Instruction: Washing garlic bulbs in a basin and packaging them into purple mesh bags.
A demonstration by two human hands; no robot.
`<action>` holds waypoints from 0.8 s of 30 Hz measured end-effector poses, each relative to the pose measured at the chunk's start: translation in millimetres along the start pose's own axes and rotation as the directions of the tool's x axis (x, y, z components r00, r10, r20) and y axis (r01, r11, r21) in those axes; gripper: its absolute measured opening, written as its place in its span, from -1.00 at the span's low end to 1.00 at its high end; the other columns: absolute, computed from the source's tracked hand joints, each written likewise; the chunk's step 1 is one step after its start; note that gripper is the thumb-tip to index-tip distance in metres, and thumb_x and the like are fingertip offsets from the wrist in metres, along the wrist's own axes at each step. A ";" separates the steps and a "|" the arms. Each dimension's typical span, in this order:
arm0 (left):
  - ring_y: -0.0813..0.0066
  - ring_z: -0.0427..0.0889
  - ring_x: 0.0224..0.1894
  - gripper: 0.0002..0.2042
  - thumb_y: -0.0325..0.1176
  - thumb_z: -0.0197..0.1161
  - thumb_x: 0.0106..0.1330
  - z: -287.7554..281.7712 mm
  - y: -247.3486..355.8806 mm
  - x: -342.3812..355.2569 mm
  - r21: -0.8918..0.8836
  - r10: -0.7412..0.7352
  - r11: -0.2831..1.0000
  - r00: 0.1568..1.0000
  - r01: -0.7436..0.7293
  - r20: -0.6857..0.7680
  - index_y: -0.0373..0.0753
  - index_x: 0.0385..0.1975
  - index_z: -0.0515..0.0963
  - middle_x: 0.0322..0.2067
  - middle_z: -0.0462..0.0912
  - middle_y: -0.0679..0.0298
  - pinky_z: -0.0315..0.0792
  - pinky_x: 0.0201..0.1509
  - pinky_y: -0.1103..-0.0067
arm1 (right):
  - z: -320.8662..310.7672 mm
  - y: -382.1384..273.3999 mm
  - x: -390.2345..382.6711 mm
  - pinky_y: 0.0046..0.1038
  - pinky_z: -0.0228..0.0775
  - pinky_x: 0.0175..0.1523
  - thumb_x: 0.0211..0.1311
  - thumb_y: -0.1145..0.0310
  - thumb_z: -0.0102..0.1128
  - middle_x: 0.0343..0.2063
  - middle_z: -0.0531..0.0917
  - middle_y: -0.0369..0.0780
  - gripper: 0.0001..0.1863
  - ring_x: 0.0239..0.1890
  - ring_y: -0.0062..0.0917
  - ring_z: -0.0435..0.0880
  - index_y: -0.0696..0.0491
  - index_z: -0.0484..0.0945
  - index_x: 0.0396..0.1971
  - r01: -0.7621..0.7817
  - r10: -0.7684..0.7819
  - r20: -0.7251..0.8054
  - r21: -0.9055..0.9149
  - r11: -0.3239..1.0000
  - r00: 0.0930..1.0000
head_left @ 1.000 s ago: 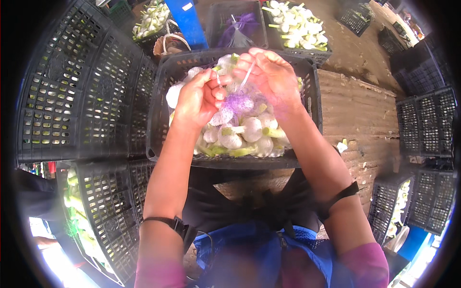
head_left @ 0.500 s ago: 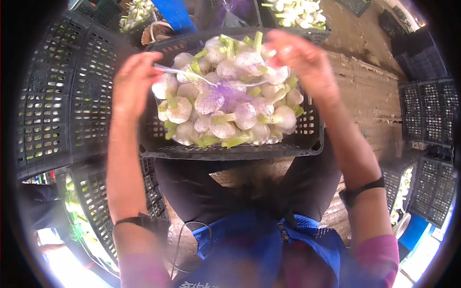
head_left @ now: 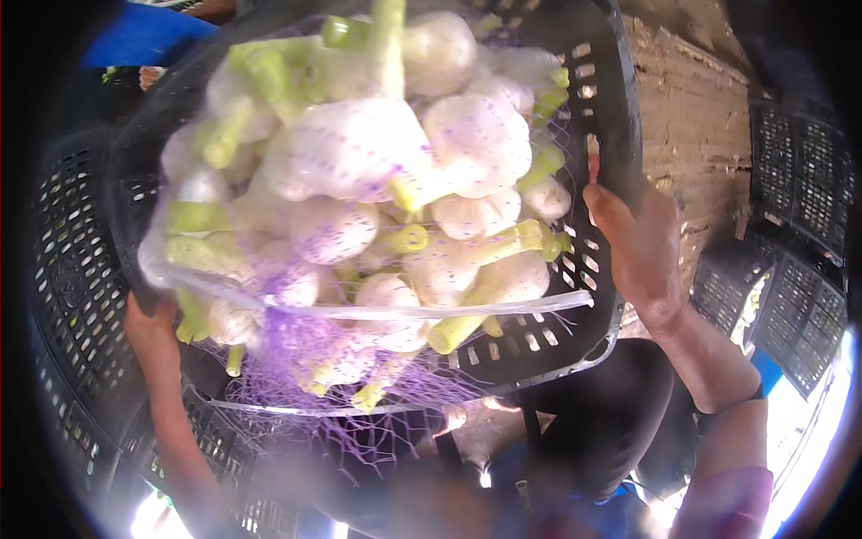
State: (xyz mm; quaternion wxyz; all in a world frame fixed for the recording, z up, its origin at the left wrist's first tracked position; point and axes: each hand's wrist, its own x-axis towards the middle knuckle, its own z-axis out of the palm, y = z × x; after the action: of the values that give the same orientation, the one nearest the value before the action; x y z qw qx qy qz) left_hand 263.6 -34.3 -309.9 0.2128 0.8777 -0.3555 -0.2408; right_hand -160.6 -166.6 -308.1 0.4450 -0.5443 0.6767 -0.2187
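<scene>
A black plastic crate fills the middle of the view, raised close and tilted. Inside it lie several white garlic bulbs with cut green stems, under purple mesh netting. The netting hangs over the crate's near edge, and a pale tie string runs across it. My right hand grips the crate's right side, thumb on the outer wall, the other fingers mostly hidden. At the opposite side my left hand is against the crate's left end, its fingers largely hidden behind the crate and netting.
Stacked black slotted crates rise along the left. More black crates stand at the right beyond a strip of wet brown floor. A blue piece shows at the upper left, with part of another person's hand below it.
My hands have left the netting and string and moved down to the crate's two sides. The crate has come up much closer and tilted, with netting now spilling over its near edge.
</scene>
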 end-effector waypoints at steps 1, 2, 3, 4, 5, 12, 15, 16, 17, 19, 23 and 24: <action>0.48 0.43 -0.26 -0.70 -0.52 0.11 0.06 3.9 -4.5 2.2 -0.065 -0.012 0.998 1.000 0.013 0.027 -0.44 -0.18 0.35 -0.28 0.49 0.18 0.27 -0.15 0.62 | 1.2 7.6 4.4 -0.51 0.27 -0.45 -0.06 0.42 0.05 -0.65 0.50 -0.17 -0.78 -0.59 -0.58 0.43 0.22 0.45 -0.39 0.145 -0.148 -0.052 -0.058 0.988 0.988; 0.49 0.43 -0.26 -0.70 -0.55 0.11 0.05 6.2 -12.6 4.1 -0.128 -0.022 0.991 0.998 0.028 0.051 -0.42 -0.18 0.35 -0.28 0.49 0.21 0.27 -0.15 0.63 | 4.4 16.5 5.4 -0.51 0.27 -0.45 -0.06 0.42 0.05 -0.65 0.50 -0.17 -0.78 -0.59 -0.58 0.43 0.22 0.45 -0.39 0.121 -0.124 -0.051 -0.062 0.991 0.991; 0.49 0.44 -0.27 -0.70 -0.55 0.11 0.04 5.9 -15.3 10.5 -0.174 -0.032 0.984 0.998 0.040 0.045 -0.41 -0.18 0.36 -0.29 0.49 0.23 0.27 -0.15 0.63 | 6.6 14.7 6.2 -0.51 0.27 -0.46 -0.07 0.43 0.05 -0.66 0.50 -0.17 -0.80 -0.60 -0.57 0.43 0.21 0.45 -0.40 0.111 -0.119 -0.108 -0.077 0.991 0.987; 0.49 0.44 -0.27 -0.70 -0.56 0.12 0.03 8.5 -11.9 10.3 -0.216 -0.045 0.975 0.998 0.053 0.040 -0.40 -0.18 0.37 -0.29 0.49 0.24 0.26 -0.14 0.63 | 6.6 10.8 4.1 -0.51 0.26 -0.48 -0.08 0.44 0.06 -0.67 0.49 -0.17 -0.81 -0.62 -0.56 0.43 0.20 0.45 -0.42 0.100 -0.114 -0.161 -0.091 0.991 0.980; 0.51 0.43 -0.28 -0.69 -0.57 0.14 0.00 11.3 -2.9 8.6 -0.235 -0.101 0.966 0.995 0.104 0.027 -0.39 -0.20 0.39 -0.29 0.49 0.24 0.26 -0.15 0.63 | 2.0 -2.1 3.5 -0.49 0.27 -0.49 -0.08 0.40 0.07 -0.69 0.50 -0.14 -0.82 -0.63 -0.50 0.46 0.21 0.45 -0.49 -0.008 0.003 -0.098 -0.054 0.999 0.995; 0.38 0.43 -0.29 -0.66 -0.48 0.18 -0.09 6.6 35.0 -20.6 -0.124 -0.118 0.986 0.993 0.113 -0.032 -0.51 -0.29 0.37 -0.30 0.49 0.12 0.25 -0.15 0.60 | -1.3 28.2 16.4 -0.47 0.29 -0.46 -0.06 0.30 0.02 -0.71 0.50 -0.17 -0.77 -0.62 -0.53 0.47 0.20 0.47 -0.56 -0.091 0.084 -0.066 -0.116 0.989 0.994; 0.39 0.43 -0.29 -0.63 -0.49 0.15 -0.13 -8.1 49.5 -60.6 -0.058 -0.066 0.996 0.996 0.069 0.064 -0.48 -0.25 0.37 -0.31 0.49 0.12 0.26 -0.16 0.58 | -37.6 29.3 -14.5 -0.52 0.27 -0.45 -0.05 0.26 0.03 -0.70 0.51 -0.22 -0.74 -0.60 -0.59 0.46 0.20 0.47 -0.57 -0.075 0.073 -0.054 -0.043 0.996 0.996; 0.39 0.43 -0.29 -0.62 -0.50 0.13 -0.13 -23.2 51.6 -85.5 -0.029 -0.139 0.989 0.979 0.145 0.146 -0.46 -0.22 0.37 -0.31 0.49 0.13 0.27 -0.16 0.58 | -59.1 26.0 -46.6 -0.58 0.26 -0.44 -0.04 0.23 0.04 -0.70 0.52 -0.25 -0.71 -0.59 -0.63 0.45 0.20 0.47 -0.57 -0.098 0.098 -0.003 0.069 0.993 0.995; 0.40 0.43 -0.29 -0.61 -0.50 0.12 -0.13 -42.3 50.9 -114.6 0.000 -0.113 0.993 0.980 0.114 0.164 -0.45 -0.21 0.37 -0.32 0.49 0.15 0.27 -0.15 0.57 | -86.6 4.2 -77.9 -0.59 0.26 -0.44 -0.03 0.22 0.05 -0.70 0.51 -0.26 -0.70 -0.58 -0.65 0.45 0.20 0.46 -0.58 -0.138 0.139 0.022 -0.039 0.990 0.990; 0.45 0.42 -0.27 -0.60 -0.50 0.09 -0.14 -84.2 101.9 -164.3 -0.092 -0.122 0.984 0.960 0.150 0.253 -0.43 -0.19 0.37 -0.31 0.49 0.17 0.25 -0.11 0.57 | -142.9 -29.2 -127.1 -0.57 0.27 -0.43 -0.04 0.21 0.06 -0.69 0.53 -0.25 -0.69 -0.56 -0.67 0.47 0.21 0.47 -0.57 -0.285 0.313 0.137 -0.192 0.939 0.940; 0.47 0.43 -0.39 -0.65 -0.51 0.05 -0.20 -172.4 159.8 -236.0 -0.198 -0.007 0.975 0.902 0.102 0.431 -0.41 -0.30 0.41 -0.43 0.51 0.26 0.32 -0.25 0.58 | -242.0 -92.4 -217.6 -0.42 0.29 -0.47 -0.13 0.28 0.04 -0.74 0.48 -0.08 -0.73 -0.65 -0.49 0.48 0.23 0.46 -0.57 -0.304 0.338 0.152 -0.210 0.929 0.929; 0.53 0.43 -0.43 -0.70 -0.50 0.08 -0.23 -180.1 177.9 -243.2 -0.134 -0.067 0.978 0.845 0.162 0.531 -0.39 -0.39 0.44 -0.47 0.52 0.25 0.34 -0.28 0.58 | -273.5 -113.2 -234.6 -0.63 0.26 -0.43 -0.16 0.41 0.09 -0.69 0.52 -0.30 -0.81 -0.56 -0.74 0.43 0.19 0.49 -0.50 -0.473 0.509 0.195 -0.205 0.857 0.838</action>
State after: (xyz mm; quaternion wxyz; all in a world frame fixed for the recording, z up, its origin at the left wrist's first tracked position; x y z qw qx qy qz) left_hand 120.6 62.0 -4.1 0.1689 0.7767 -0.3243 -0.5129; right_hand -326.4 -35.0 4.7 0.5237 -0.4062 0.7485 0.0219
